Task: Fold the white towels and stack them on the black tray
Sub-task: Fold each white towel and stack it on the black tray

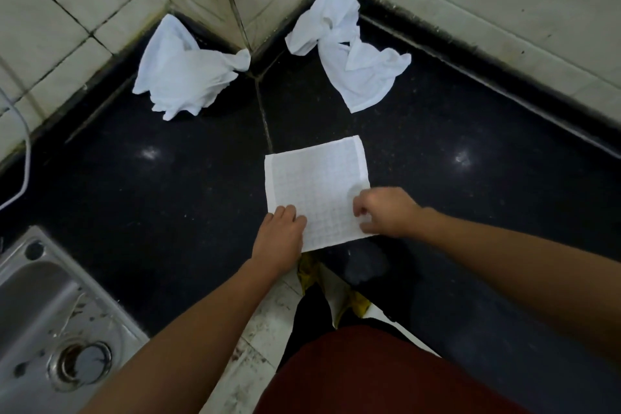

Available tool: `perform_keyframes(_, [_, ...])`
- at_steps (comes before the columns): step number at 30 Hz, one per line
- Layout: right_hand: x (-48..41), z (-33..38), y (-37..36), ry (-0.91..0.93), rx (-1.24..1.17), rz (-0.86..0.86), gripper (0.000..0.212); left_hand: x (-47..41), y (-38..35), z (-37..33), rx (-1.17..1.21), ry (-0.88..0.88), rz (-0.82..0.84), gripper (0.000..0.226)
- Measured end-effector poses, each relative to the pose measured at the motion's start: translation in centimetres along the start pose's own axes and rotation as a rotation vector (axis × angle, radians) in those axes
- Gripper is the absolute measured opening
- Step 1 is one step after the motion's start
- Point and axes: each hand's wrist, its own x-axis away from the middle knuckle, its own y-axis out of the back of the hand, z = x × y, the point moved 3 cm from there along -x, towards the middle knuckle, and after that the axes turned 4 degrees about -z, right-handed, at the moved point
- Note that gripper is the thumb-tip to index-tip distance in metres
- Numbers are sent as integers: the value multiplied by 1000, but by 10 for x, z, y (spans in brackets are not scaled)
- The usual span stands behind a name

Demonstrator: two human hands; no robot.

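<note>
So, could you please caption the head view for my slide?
Left hand and right hand hold the flat white towel by its near corners on a black counter; two crumpled towels behind.

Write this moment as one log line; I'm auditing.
flat towel on counter; left hand holds left corner; right hand pinches right corner; left crumpled towel, right crumpled towel unfolded

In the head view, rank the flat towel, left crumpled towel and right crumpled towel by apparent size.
1. flat towel, though nearest the camera.
2, tied: right crumpled towel and left crumpled towel look alike.
</note>
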Motion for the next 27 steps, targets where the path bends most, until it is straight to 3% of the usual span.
perform_keyframes(3, [15, 7, -25, 46, 199, 11, 46, 22, -12, -7, -9, -14, 1, 16])
perform_keyframes(7, [27, 16, -44, 108, 381, -161, 40, 45, -26, -8, -72, -5, 6, 34])
perform_keyframes(11, [38, 13, -53, 143, 286, -253, 33, 48, -29, -12, -102, 20, -5, 37])
perform_keyframes(14, [44, 10, -55, 110, 164, -274, 15, 45, -27, -16, -93, 33, -2, 32])
perform_keyframes(23, [48, 3, -31, 122, 35, -176, 14, 36, -23, -5, -108, 67, 15, 23])
perform_keyframes(27, [45, -4, -28, 71, -24, -135, 17, 32, -12, 6, 12, 54, -40, 13])
